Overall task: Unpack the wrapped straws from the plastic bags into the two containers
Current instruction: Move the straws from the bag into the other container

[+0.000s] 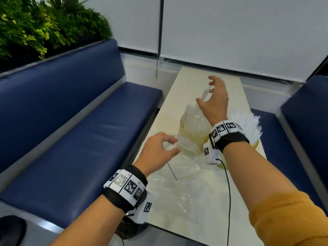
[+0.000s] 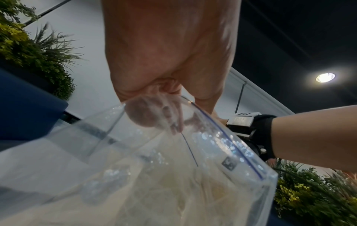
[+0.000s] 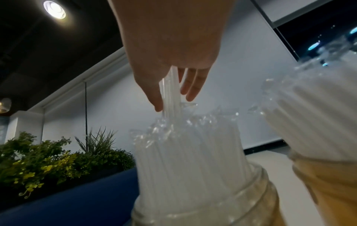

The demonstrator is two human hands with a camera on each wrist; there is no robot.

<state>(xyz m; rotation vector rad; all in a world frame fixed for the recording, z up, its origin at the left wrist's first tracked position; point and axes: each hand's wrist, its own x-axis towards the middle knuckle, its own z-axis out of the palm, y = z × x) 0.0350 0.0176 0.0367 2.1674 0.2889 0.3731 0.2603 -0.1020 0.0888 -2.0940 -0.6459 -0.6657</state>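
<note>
Pinching the plastic bag (image 1: 184, 164) with your left hand (image 1: 156, 150); right grip (image 1: 216, 102) released, wrapped straws (image 3: 171, 91) loose between its fingers.

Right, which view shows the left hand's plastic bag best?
Left wrist view: the plastic bag fills it, left hand pinching its open mouth. Head view shows it small; right wrist view shows none of it.

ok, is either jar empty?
No, the nearer jar and the jar beside it are both packed with upright wrapped straws.
</note>
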